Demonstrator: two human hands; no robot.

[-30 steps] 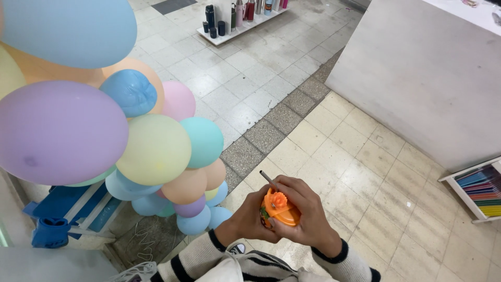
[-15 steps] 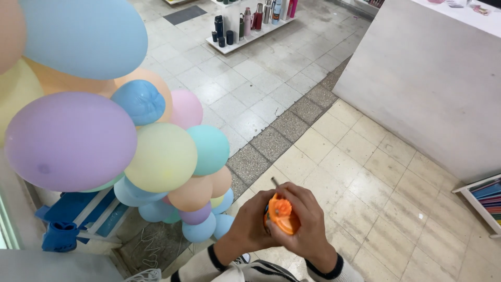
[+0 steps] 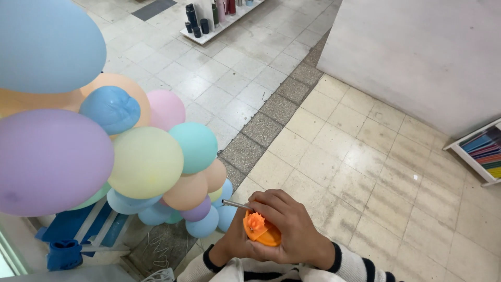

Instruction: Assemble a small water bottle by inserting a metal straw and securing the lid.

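From the head view we see our right hand (image 3: pixel 292 224) curled over the small orange tool (image 3: pixel 261 232), fingers clamped together on its body, while our left hand (image 3: pixel 235 243) cups it from below, fingers closed against its underside, both held low near the bottom edge above the tiled floor (image 3: pixel 355 156). A thin metal rod (image 3: pixel 236 204) pokes out from under the right fingers toward the pastel balloon cluster (image 3: pixel 146 162); the left hand is mostly hidden behind the tool, both striped sleeves (image 3: pixel 355 266) are cut off, and we cannot tell how the rod joins the tool.
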